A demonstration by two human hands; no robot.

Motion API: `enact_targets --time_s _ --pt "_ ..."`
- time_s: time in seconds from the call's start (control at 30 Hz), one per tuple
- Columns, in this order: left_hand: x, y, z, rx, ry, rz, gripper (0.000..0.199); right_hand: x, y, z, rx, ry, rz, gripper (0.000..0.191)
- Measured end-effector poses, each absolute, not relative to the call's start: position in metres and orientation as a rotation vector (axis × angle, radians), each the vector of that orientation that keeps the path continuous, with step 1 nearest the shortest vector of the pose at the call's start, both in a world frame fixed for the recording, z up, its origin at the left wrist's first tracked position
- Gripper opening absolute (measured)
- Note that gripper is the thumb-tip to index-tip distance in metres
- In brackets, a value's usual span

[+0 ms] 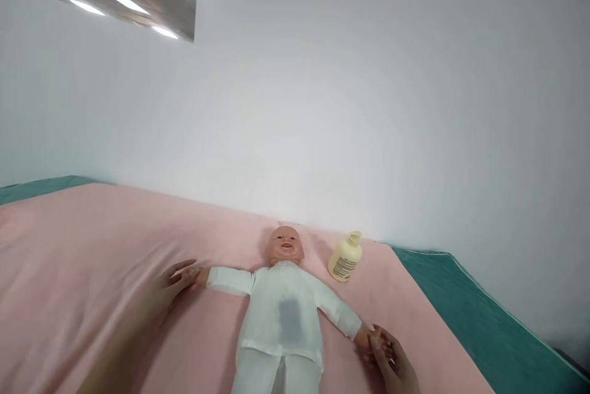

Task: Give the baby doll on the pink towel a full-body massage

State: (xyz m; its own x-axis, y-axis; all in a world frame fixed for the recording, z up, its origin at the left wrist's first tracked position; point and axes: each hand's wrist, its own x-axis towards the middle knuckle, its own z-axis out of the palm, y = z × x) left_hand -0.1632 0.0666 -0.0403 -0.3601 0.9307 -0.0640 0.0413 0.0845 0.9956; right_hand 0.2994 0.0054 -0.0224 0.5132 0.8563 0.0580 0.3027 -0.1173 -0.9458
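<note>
A baby doll (262,311) in a white top and white trousers lies face up with its arms spread; a grey patch marks its chest, and its lower legs run out of view. At the left, my left hand (174,283) has its fingers closed on the doll's hand, at the end of the white sleeve. My right hand (391,360) grips the doll's other hand between thumb and fingers, low on the right. A pale yellow pump bottle (345,257) with printed text stands beside the doll's head, apart from both hands.
Under the doll is a pink cloth (92,240), wrinkled at the left. Green covering (488,308) shows past its right edge and at the far left. A white wall (369,105) rises right behind; ceiling lights appear at the upper left.
</note>
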Motion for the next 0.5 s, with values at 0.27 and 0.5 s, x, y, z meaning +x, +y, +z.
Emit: enact_targets --time_s 0.27,0.5 --pt "-0.165 0.075 -0.045 0.881 1.260 1.334 0.061 0.291 0.005 -0.017 -1.741 -1.017 0.611 0.067" --pt "-0.158 0.080 -0.059 1.140 1.348 1.419 0.053 0.284 0.004 -0.014 -1.739 -1.014 0.612 0.057"
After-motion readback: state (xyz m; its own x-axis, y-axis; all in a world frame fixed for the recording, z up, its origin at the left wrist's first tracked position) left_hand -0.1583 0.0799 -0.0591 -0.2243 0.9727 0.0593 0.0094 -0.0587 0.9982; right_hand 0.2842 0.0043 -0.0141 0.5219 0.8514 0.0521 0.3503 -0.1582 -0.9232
